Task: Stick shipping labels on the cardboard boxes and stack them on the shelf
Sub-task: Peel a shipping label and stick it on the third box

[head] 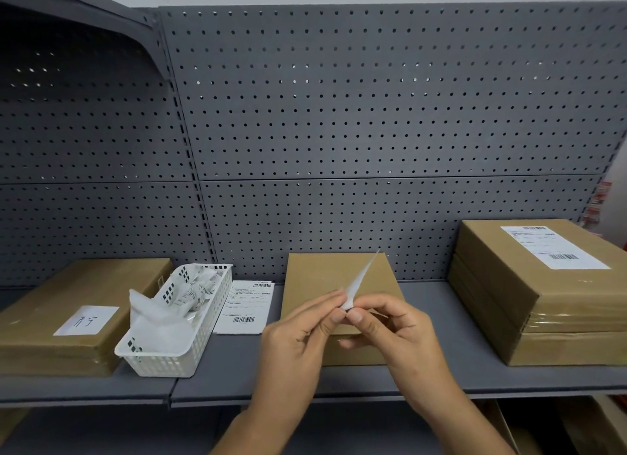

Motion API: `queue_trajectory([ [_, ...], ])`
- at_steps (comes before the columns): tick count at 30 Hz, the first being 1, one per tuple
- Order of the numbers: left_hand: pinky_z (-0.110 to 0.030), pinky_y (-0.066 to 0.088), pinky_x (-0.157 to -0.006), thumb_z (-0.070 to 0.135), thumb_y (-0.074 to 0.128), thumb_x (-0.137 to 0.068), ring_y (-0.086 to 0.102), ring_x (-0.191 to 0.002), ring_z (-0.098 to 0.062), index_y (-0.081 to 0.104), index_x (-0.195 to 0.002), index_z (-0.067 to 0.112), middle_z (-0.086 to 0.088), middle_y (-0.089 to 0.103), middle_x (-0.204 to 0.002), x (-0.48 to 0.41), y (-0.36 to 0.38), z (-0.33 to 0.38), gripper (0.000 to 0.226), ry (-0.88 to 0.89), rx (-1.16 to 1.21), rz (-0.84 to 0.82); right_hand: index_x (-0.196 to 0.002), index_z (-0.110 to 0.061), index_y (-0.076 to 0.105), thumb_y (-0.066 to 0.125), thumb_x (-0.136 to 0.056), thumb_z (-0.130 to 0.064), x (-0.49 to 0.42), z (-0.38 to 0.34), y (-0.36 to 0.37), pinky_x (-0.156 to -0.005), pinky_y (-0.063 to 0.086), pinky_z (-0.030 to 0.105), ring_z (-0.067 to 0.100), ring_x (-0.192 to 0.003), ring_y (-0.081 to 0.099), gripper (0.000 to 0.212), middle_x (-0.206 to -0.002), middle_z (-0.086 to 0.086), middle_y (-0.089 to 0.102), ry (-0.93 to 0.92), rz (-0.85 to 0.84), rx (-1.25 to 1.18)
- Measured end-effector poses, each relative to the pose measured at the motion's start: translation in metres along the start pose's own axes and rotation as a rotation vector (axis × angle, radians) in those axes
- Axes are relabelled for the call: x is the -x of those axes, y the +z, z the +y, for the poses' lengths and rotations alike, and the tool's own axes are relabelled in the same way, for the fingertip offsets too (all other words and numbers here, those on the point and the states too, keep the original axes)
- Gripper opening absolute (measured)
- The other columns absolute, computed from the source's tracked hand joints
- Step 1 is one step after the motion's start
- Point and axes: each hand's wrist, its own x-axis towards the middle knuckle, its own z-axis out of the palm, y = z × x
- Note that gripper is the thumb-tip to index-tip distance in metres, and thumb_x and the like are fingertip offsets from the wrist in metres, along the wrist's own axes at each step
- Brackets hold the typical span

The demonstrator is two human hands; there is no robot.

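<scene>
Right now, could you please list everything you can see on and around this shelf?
Middle box: one, brown, shelf centre, no label showing.
Left stack: one stack of boxes, brown, shelf left, white handwritten note on top.
Right stack: one stack of boxes, brown, shelf right, printed label on top.
Basket: one, white, right of left stack, holding crumpled paper.
Label sheets: count unclear, white, flat between basket and middle box.
Held label: one, white, above middle box.
Shelf: grey, under everything.
Pegboard: grey, behind shelf.
Left grip: bare hand, pinches held label.
Right grip: bare hand, pinches held label.
</scene>
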Motion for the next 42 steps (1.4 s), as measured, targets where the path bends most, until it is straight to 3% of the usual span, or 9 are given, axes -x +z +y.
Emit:
queue_trajectory([
  [7,-0.013,0.053,-0.089,0.02,0.069,-0.094,0.072,-0.11,-0.004,0.079,-0.11,0.036,0.02,0.077,-0.113,-0.001,0.001,0.009,0.026,-0.012,0.017,-0.011,-0.097,0.007,0.068,0.058,-0.099,-0.003,0.001,-0.002,-0.002,-0.078,0.064,0.044,0.031,-0.091,0.073,0.014,-0.094,0.019,0.072,-0.04,-0.075,0.005],
  [15,-0.013,0.053,-0.084,0.017,0.069,-0.096,0.073,-0.103,-0.004,0.08,-0.111,0.033,0.022,0.077,-0.108,0.0,0.002,0.009,0.025,0.024,-0.088,-0.005,-0.098,0.01,0.068,0.057,-0.099,0.0,0.002,-0.005,-0.002,-0.075,0.065,0.041,0.032,-0.09,0.073,0.015,-0.093,0.019,0.073,-0.036,-0.047,0.041],
  [19,-0.011,0.053,-0.083,0.013,0.07,-0.095,0.073,-0.101,0.001,0.08,-0.114,0.025,0.023,0.077,-0.108,0.002,0.004,0.006,0.024,0.126,-0.2,-0.009,-0.094,0.012,0.064,0.056,-0.099,0.003,0.004,-0.004,-0.002,-0.071,0.065,0.042,0.032,-0.084,0.072,0.014,-0.089,0.022,0.071,-0.017,-0.01,0.039],
  [25,-0.011,0.054,-0.082,0.006,0.072,-0.094,0.073,-0.1,0.003,0.08,-0.115,0.02,0.018,0.078,-0.108,0.005,0.006,0.002,0.026,0.18,-0.264,-0.004,-0.09,0.011,0.064,0.057,-0.098,0.008,0.006,0.0,-0.002,-0.067,0.065,0.043,0.04,-0.08,0.069,0.011,-0.086,0.025,0.068,-0.028,0.048,0.092],
  [29,-0.015,0.056,-0.085,0.019,0.069,-0.097,0.073,-0.102,0.002,0.08,-0.116,0.022,0.019,0.078,-0.11,0.007,0.005,0.008,0.023,0.097,-0.208,-0.051,-0.086,0.008,0.066,0.06,-0.096,0.009,0.006,0.002,-0.003,-0.065,0.065,0.046,0.028,-0.075,0.07,0.012,-0.081,0.02,0.068,-0.05,0.077,0.157],
  [34,-0.013,0.055,-0.083,0.02,0.068,-0.098,0.075,-0.097,-0.001,0.081,-0.108,0.024,0.017,0.08,-0.1,0.007,0.005,0.021,0.017,-0.118,-0.012,-0.093,-0.079,0.002,0.067,0.063,-0.091,0.014,0.005,0.002,-0.004,-0.064,0.059,0.029,0.025,-0.068,0.068,0.018,-0.075,0.017,0.069,-0.089,0.107,0.228],
  [38,-0.011,0.054,-0.08,0.013,0.068,-0.098,0.076,-0.093,-0.003,0.081,-0.102,0.018,0.012,0.081,-0.095,0.006,0.004,0.025,0.015,-0.137,0.018,-0.091,-0.077,-0.001,0.067,0.066,-0.091,0.011,0.006,0.0,-0.004,-0.065,0.056,0.042,0.038,-0.069,0.065,0.019,-0.072,0.015,0.069,-0.106,0.094,0.281],
  [42,-0.009,0.05,-0.073,0.018,0.064,-0.101,0.074,-0.084,0.0,0.079,-0.098,0.022,0.014,0.079,-0.088,0.007,0.005,0.026,0.015,-0.126,-0.04,-0.088,-0.077,-0.001,0.066,0.065,-0.091,0.013,0.005,0.0,-0.004,-0.065,0.055,0.042,0.037,-0.071,0.065,0.019,-0.074,0.016,0.07,-0.101,0.083,0.301],
])
